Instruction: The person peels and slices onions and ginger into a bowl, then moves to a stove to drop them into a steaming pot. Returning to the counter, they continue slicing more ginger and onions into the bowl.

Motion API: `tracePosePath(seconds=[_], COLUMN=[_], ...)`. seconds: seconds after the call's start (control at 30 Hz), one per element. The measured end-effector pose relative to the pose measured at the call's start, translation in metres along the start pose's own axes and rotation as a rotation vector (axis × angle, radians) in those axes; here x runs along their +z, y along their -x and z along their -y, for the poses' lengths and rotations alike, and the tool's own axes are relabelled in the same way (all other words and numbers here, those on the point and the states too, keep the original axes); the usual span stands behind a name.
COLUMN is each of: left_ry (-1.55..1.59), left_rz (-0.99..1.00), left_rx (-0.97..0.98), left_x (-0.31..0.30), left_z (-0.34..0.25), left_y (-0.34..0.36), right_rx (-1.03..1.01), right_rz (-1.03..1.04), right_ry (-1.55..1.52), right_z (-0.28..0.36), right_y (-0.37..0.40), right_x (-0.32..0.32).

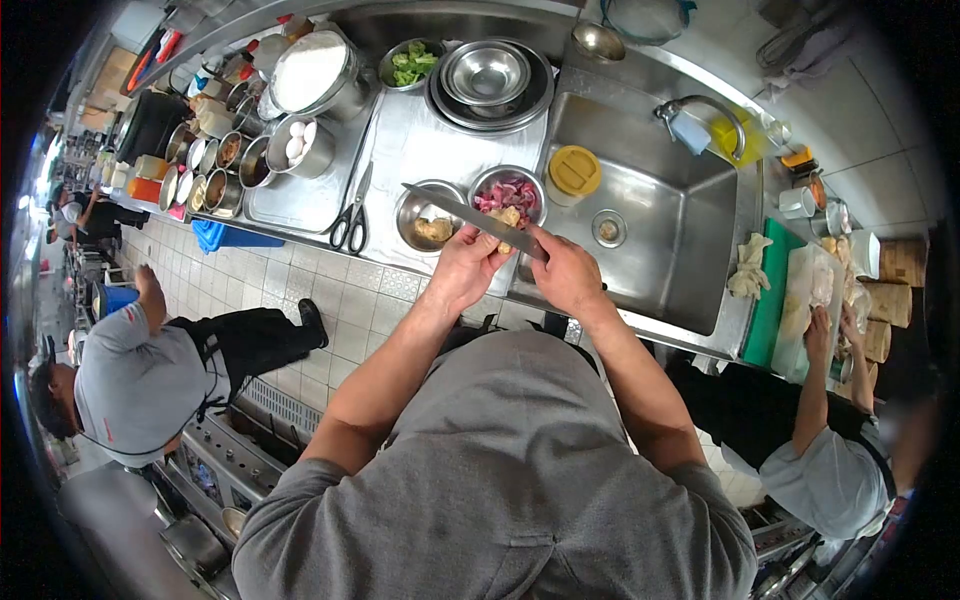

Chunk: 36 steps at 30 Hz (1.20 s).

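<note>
My right hand [566, 272] is closed round the handle of a knife [462, 213], whose long blade points up and to the left. In my left hand [468, 268] is a knobbly, pale yellow piece of ginger [509, 217], pinched in the fingers against the blade. Just beyond the hands, on the steel counter, stand two metal bowls. The left bowl [405, 212] has more pale yellow-brown pieces in it. The right bowl [541, 200] holds purplish-red pieces that look like peeled shallots; the blade and the ginger cover part of it.
Black-handled scissors [349, 226] lie to the left. A yellow-lidded container [574, 172] stands by the sink [650, 255]. Stacked metal bowls [487, 75], a bowl of greens [413, 65] and a pot of eggs [300, 145] are behind. People work on both sides.
</note>
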<state>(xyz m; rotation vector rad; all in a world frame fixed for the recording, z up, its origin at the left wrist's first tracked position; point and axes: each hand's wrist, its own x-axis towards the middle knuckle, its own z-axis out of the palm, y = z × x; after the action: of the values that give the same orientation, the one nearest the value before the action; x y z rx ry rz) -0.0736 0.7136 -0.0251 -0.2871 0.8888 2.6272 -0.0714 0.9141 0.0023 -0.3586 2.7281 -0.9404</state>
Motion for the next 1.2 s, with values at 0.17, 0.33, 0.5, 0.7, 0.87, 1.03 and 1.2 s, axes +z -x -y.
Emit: tracePosePath(seconds=[0.17,0.33,0.5,0.7,0.87,1.03,1.2], left_ry=[-0.057,-0.036,0.025,0.008,-0.098,-0.017,-0.049], left_rz=[-0.04,-0.12,-0.179,-0.09,-0.055,0.03,0.073], left_rx=[-0.072,-0.132,-0.171,-0.154,-0.121,-0.165,-0.132], left_x=[-0.016,-0.031,-0.038,-0.037,-0.041,-0.058,-0.037], left_z=[0.0,0.006,0.015,-0.017,-0.025,-0.022,-0.025], left_y=[-0.007,-0.013,-0.012,-0.016,-0.026,-0.022,-0.009], right_rx=[0.041,0.049,0.085,0.212,0.257,0.219,0.05], right_rz=[-0.021,0.058,0.123,0.199,0.186,0.052,-0.02], right_ry=[0.101,0.166,0.118,0.22,0.125,-0.05,0.099], right_z=[-0.016,-0.039,-0.044,-0.073,-0.073,-0.068,-0.018], right_y=[-0.011,-0.016,-0.019,-0.014,-0.021,-0.028,-0.004], right_x=[0.015,0.024,0.022,-0.003,0.0,0.024,0.003])
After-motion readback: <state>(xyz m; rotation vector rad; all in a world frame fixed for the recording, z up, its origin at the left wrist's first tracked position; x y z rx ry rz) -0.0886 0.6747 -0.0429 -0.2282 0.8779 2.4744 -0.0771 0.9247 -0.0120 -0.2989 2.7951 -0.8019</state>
